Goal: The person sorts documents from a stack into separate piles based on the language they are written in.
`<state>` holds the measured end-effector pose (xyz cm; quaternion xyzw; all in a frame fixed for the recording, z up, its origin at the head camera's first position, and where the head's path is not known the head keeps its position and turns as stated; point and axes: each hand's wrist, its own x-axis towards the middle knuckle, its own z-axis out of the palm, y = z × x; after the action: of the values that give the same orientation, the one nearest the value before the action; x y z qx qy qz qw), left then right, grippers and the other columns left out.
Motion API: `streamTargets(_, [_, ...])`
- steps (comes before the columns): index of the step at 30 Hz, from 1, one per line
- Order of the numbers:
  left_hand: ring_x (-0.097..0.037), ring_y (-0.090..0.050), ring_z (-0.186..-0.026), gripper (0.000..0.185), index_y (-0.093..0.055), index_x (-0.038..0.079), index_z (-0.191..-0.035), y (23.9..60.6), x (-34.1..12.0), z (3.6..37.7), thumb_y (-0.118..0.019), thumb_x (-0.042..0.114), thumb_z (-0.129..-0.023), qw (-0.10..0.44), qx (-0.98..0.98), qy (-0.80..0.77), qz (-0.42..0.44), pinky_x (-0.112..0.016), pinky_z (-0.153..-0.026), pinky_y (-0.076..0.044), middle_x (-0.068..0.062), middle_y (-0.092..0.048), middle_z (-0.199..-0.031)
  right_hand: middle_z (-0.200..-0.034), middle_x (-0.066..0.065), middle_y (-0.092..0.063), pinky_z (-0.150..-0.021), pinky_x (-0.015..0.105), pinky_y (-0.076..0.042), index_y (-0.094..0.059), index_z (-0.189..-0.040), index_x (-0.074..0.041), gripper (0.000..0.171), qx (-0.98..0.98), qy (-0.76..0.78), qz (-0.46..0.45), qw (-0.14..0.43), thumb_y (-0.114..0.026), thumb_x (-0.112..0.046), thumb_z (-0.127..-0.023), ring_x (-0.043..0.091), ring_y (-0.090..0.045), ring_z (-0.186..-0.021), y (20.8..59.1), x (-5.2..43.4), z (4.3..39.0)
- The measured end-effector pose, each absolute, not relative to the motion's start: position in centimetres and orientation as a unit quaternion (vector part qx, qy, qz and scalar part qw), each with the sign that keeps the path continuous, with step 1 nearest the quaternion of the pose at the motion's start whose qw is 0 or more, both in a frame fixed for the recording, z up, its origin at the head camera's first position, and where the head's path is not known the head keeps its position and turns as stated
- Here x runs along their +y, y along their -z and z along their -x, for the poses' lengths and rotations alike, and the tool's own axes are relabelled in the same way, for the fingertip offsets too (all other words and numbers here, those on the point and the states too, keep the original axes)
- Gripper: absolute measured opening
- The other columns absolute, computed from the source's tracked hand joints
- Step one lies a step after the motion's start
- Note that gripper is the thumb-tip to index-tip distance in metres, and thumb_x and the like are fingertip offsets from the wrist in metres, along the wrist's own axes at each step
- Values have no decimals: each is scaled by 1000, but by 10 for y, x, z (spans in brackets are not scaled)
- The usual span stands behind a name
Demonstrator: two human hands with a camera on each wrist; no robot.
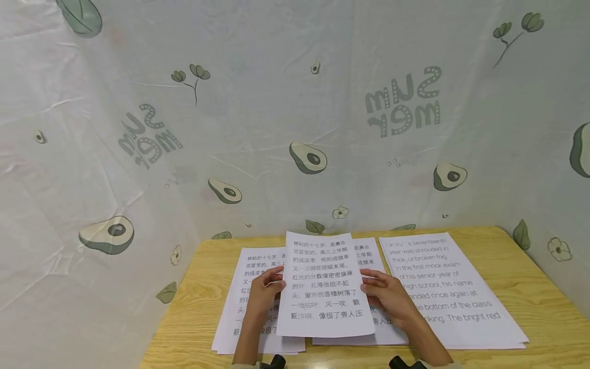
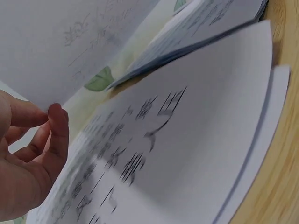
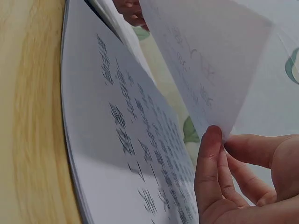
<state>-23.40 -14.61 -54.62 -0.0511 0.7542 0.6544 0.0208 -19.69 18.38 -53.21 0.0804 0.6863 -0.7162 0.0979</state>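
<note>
Here you hold 1 sheet of paper (image 1: 324, 287) up off the counter (image 1: 530, 287), with Chinese print on the side facing you. Your left hand (image 1: 264, 297) pinches its left edge and your right hand (image 1: 386, 293) pinches its right edge, so the hands are apart with the sheet between them. In the right wrist view your thumb and fingers (image 3: 210, 172) close on the sheet's edge (image 3: 205, 70).

The sheet is lifted above 2 piles of printed pages. The left pile (image 1: 239, 307) lies under your left hand, and the middle pile (image 1: 369, 256) lies under your right hand. A third pile with English print (image 1: 449, 292) lies flat just to the right. A cloth with avocados (image 1: 308, 157) hangs behind the counter.
</note>
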Motion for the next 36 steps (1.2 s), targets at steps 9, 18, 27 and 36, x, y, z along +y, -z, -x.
streamTargets(9, [-19,-66,-95,42,-71,9,-139,546,-175,235,-69,2,-97,3,773,-632,65,-25,-77,-56,-15,-68,-123,-131,19,-69,-80,27,-63,-55,-150,4,54,688,718,-59,94,-71,-4,-100,17,-72,-99,537,155,198])
streamTargets(18, [-20,-65,-97,42,-70,5,-139,548,-202,233,-68,-1,-97,-9,776,-627,72,-23,-77,-56,-18,-68,-123,-122,21,-70,-77,31,-64,-60,-144,6,49,693,715,-60,72,-70,0,-96,21,-73,-93,542,122,200])
streamTargets(27, [-23,-64,-104,42,-70,6,-140,549,-229,231,-66,-1,-99,-20,793,-599,107,-21,-80,-53,-19,-68,-130,-117,20,-72,-74,33,-64,-64,-140,6,48,711,699,-47,58,-72,2,-93,19,-73,-89,542,87,201])
streamTargets(36, [-22,-65,-103,42,-68,2,-141,546,-254,229,-64,-2,-100,-29,800,-587,122,-20,-78,-53,-22,-67,-131,-112,17,-73,-72,28,-64,-66,-138,6,47,742,668,-11,53,-73,-1,-92,14,-73,-87,543,62,203])
